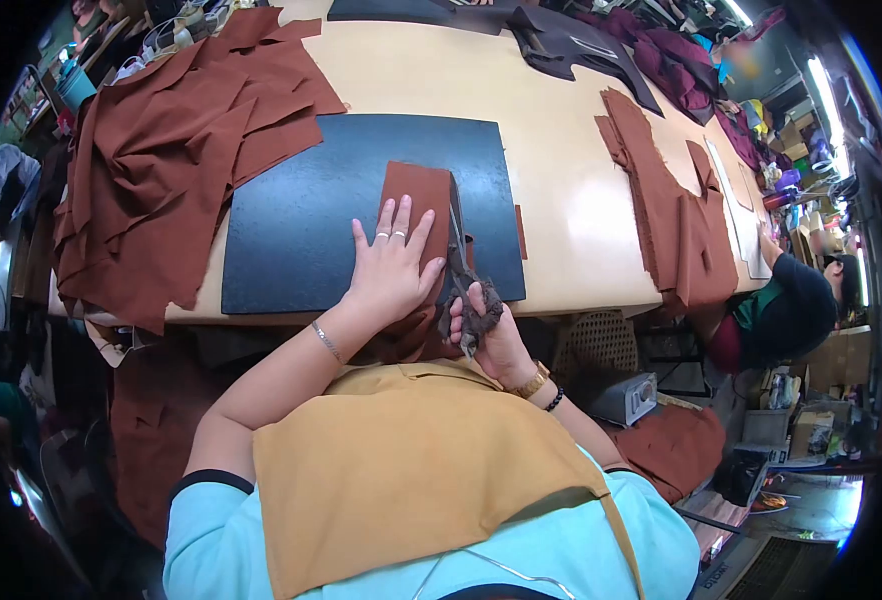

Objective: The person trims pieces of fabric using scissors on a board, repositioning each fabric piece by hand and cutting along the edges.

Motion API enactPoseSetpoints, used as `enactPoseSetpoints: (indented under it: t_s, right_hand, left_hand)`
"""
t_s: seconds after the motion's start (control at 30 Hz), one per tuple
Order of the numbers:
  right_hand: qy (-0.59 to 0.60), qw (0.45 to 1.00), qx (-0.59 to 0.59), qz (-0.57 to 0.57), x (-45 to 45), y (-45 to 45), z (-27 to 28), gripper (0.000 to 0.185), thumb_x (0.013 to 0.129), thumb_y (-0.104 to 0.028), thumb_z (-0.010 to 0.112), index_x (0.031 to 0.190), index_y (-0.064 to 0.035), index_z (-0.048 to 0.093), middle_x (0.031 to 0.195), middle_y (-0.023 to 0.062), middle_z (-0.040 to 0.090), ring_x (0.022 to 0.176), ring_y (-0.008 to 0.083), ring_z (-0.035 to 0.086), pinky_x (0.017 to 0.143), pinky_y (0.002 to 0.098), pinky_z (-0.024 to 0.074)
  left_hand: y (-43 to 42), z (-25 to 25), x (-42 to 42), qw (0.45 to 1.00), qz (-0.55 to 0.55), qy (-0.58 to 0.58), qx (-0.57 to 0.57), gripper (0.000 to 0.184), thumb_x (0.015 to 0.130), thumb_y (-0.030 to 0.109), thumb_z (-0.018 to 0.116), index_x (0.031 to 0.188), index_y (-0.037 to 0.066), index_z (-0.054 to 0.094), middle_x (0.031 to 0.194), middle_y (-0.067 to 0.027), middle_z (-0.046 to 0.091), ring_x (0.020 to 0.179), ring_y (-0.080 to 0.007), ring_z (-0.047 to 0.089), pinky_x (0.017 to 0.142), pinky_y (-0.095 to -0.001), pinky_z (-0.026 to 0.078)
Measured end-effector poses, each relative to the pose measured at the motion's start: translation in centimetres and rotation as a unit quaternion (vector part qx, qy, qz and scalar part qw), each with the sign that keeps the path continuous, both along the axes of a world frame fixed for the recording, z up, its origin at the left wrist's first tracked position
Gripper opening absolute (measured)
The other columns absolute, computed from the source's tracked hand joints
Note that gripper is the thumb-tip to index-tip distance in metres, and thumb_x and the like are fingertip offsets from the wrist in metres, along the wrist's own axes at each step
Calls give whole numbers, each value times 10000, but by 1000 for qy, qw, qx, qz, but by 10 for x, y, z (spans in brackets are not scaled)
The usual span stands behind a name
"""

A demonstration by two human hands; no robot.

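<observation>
My left hand [393, 262] lies flat with spread fingers on a strip of rust-brown cloth [416, 182]. That cloth rests on a dark blue board [291, 215] and hangs over the table's front edge. Just to the right, my right hand [491, 325] is wrapped round the handles of a pair of scissors [476, 308], which are bound in dark wrapping. The scissor blades point away from me along the right edge of the cloth. How far apart the blades are, I cannot tell.
Rust-brown cloth is heaped on the table [581, 235] at left [176, 150], with more pieces at right [676, 215]. Dark garment pieces [576, 45] lie at the far side. Another person [796, 310] leans at the table's right end. A grey metal box [629, 398] stands below the table.
</observation>
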State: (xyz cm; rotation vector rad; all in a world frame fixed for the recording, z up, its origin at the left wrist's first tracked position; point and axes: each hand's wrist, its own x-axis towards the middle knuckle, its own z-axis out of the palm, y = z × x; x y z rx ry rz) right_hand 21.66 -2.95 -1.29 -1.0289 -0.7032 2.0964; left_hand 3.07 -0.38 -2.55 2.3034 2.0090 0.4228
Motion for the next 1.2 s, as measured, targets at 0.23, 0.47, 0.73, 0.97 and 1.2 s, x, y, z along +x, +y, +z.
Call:
enactPoseSetpoints:
  t_s: [0.23,0.47,0.73,0.97,1.2]
  right_hand:
    - [-3,999,26,-19,-7,-6,-7,322,930,-382,598,885,-65,567,698,15,579,589,107,578,559,257,509]
    - [-3,999,15,-32,-8,-2,1,346,936,-407,581,879,-66,565,691,20,577,580,113,582,557,265,517]
    - [-21,999,11,-23,-5,3,1,383,937,-442,559,881,-63,563,685,22,576,576,125,575,579,313,526]
    - [-19,999,27,-37,14,2,2,375,920,-436,594,870,-66,571,678,11,563,570,112,563,563,292,514]
    - [-44,991,1,127,97,10,10,445,898,-496,586,860,-53,591,738,33,604,592,126,582,587,279,509]
  left_hand:
    - [-1,0,1,1000,6,6,0,660,929,463,447,1472,118,301,1525,-224,233,1418,-388,210,1024,-723,177]
    - [-2,3,0,1000,5,13,-15,658,928,480,438,1469,127,312,1530,-221,221,1421,-382,207,1026,-723,172]
    - [-5,3,-2,1000,-8,16,-15,663,928,493,445,1469,133,315,1531,-221,217,1427,-378,191,1026,-720,174]
    - [-5,5,-22,997,-66,4,-29,588,919,347,454,1464,167,327,1538,-178,222,1426,-362,198,1039,-712,169]
    - [-4,21,-87,980,-176,43,-87,591,875,212,415,1461,241,340,1567,-100,181,1445,-302,162,1086,-666,150]
